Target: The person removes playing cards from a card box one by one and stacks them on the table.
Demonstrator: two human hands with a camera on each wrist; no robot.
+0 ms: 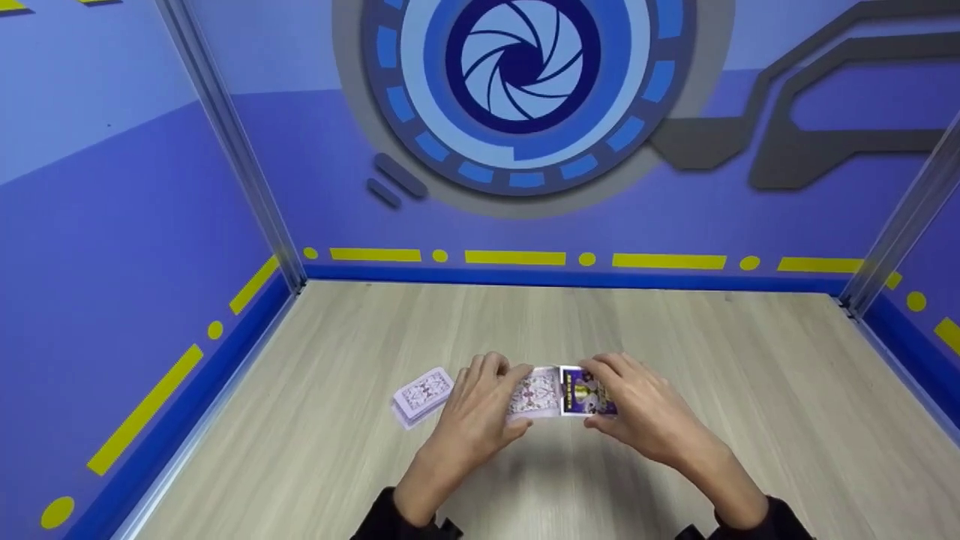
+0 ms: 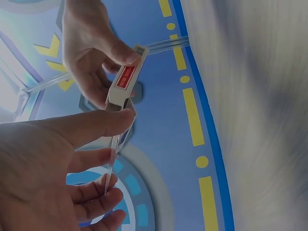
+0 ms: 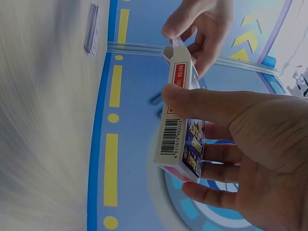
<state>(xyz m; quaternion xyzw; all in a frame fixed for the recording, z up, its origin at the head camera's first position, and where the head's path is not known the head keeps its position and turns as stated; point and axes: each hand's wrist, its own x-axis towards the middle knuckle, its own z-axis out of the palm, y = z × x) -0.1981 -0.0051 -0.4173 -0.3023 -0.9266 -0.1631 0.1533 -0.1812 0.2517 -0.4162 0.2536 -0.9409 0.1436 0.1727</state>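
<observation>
My left hand [image 1: 474, 405] pinches a thin packet of playing cards [image 1: 536, 393] between thumb and fingers. The cards have a patterned back, and their right end meets the mouth of a card box [image 1: 581, 391]. How far they reach inside cannot be told. My right hand [image 1: 651, 409] grips this box with the thumb on its near side and the fingers on its far side. In the right wrist view the box [image 3: 174, 103] shows a barcode and a red label. Both hands hold things above the table. To the left, a stack of cards [image 1: 424, 393] lies slightly fanned.
The pale wood-grain table [image 1: 315, 457] runs back to a blue printed wall [image 1: 525, 225]. A side panel [image 1: 97, 285] stands at the left and another at the right, with metal posts [image 1: 247, 172] in the corners.
</observation>
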